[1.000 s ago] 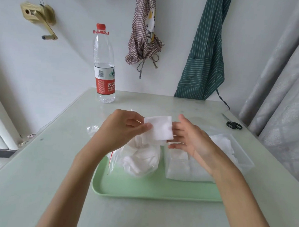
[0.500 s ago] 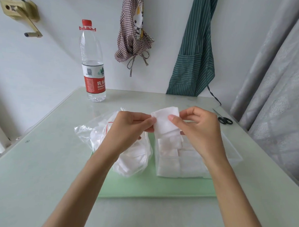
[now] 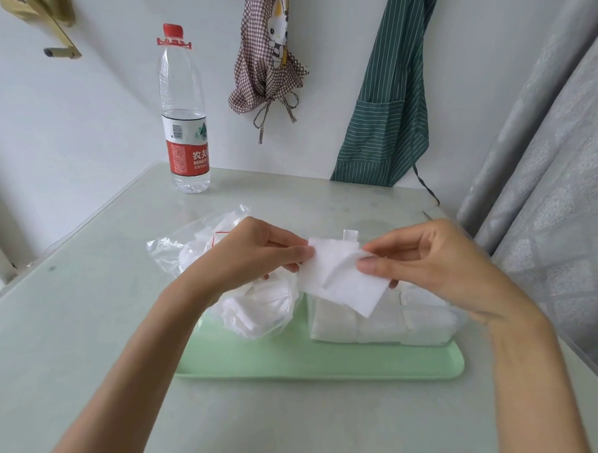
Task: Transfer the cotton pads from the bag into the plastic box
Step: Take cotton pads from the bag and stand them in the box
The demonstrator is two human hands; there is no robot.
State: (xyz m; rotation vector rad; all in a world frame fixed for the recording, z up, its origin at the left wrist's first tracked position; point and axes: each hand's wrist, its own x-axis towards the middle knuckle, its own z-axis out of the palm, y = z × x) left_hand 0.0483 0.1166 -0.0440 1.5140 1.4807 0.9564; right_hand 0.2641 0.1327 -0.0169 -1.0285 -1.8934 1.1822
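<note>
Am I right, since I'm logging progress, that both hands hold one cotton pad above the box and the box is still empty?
Not quite. The head view shows the box already stacked with pads. The rest holds: the left hand and right hand pinch one pad above it.

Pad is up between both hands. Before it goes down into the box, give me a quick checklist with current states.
1. Pad held: ok, left hand and right hand each pinch an edge.
2. Pad flat: not ok, a crease runs down its middle.
3. Single pad, not two stuck together: cannot tell.
4. Box on the tray, below the pad: ok.
5. Room left in the box: cannot tell, stacks already fill the near side.
6. Bag with more pads: ok.
</note>
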